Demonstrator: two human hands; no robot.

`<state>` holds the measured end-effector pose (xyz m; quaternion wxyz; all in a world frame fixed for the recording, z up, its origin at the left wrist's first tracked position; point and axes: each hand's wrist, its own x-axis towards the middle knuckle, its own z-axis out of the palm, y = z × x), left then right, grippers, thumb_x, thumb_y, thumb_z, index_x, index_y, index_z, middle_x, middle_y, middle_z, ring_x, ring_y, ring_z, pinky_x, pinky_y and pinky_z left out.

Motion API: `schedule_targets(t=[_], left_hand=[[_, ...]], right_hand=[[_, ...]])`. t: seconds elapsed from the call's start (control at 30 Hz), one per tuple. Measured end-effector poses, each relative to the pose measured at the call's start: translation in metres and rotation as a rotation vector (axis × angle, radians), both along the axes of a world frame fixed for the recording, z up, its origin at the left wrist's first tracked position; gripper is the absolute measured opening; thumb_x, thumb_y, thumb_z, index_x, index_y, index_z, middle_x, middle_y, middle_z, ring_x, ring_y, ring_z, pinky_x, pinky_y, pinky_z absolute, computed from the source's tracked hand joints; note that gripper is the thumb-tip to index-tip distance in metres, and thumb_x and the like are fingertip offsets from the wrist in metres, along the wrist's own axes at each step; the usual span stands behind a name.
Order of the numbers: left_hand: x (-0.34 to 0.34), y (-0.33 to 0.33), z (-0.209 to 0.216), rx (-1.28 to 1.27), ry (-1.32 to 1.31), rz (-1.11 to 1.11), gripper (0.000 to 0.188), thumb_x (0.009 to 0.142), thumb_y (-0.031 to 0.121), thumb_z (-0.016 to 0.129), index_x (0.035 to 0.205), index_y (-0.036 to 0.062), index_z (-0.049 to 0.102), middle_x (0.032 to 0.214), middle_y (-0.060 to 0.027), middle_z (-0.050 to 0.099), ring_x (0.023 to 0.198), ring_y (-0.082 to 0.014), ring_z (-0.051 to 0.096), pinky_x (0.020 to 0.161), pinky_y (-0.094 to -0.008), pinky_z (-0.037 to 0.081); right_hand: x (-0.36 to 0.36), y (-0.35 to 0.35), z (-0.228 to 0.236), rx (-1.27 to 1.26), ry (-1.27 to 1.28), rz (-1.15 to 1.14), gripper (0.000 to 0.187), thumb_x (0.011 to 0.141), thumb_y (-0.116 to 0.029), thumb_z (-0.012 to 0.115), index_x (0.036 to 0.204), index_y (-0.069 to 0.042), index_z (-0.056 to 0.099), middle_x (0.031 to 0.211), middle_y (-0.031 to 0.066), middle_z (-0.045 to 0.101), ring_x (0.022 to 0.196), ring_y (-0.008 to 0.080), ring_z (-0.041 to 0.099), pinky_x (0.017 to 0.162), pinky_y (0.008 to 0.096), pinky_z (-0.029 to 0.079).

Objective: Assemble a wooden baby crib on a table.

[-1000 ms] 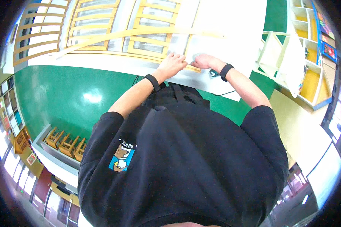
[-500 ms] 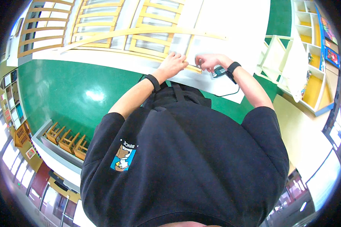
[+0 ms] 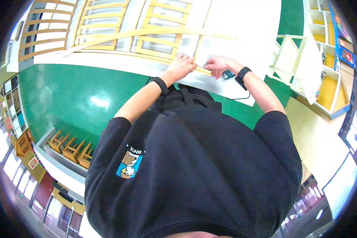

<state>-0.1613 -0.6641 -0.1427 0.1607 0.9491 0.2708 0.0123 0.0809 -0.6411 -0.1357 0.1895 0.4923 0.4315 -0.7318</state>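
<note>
Head view, hands at twelve o'clock above the black-shirted torso. Left hand, black band on the wrist, lying palm-down with fingers curled over the near edge of the pale yellow wooden slatted frame; pressing rather than gripping, as far as can be told. Right hand, also black-banded, fingers bent and pinching at the same near rail just to the one o'clock side; whether anything small sits between the fingertips cannot be told. Frame flat on the white sheet covering the green floor, stretching from the hands out toward ten o'clock, with a long thin yellow wooden strip slanting across its slats.

Probably best done with the left palm kept flat and heavy so the rail cannot slide, the right fingers working close against it, and both wrists low.

Small dark teal tool with a black cord just beside the right wrist, at one o'clock.

Colourful rectangular posters on the shelf unit at three o'clock. Framed picture at eight o'clock, small and reddish. Cartoon bear patch, blue-edged, on the shirt at seven o'clock.
</note>
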Motion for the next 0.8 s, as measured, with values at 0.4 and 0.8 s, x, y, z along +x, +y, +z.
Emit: schedule_targets(t=[0.4,0.8], left_hand=[[0.001,0.002,-0.007,0.002,0.004,-0.018,0.024,0.079,0.025,0.068,0.101,0.0177,0.064,0.094,-0.0041,0.056,0.096,-0.0224,0.056,0.085,-0.0387,0.042],[0.000,0.003,-0.004,-0.002,0.003,-0.027,0.022,0.079,0.024,0.067,0.100,0.0172,0.063,0.093,-0.0032,0.056,0.094,-0.0214,0.057,0.082,-0.0382,0.042]], right_hand=[[-0.004,-0.018,-0.012,0.200,-0.063,-0.082,0.064,0.095,-0.050,0.044,0.091,0.011,0.064,0.073,0.0204,0.068,0.063,0.0266,0.069,0.057,0.0345,0.059],[-0.027,-0.015,-0.018,0.904,-0.263,0.220,0.045,0.084,-0.044,0.061,0.070,-0.002,0.070,0.062,0.0177,0.063,0.057,0.0297,0.063,0.059,0.0404,0.050]])
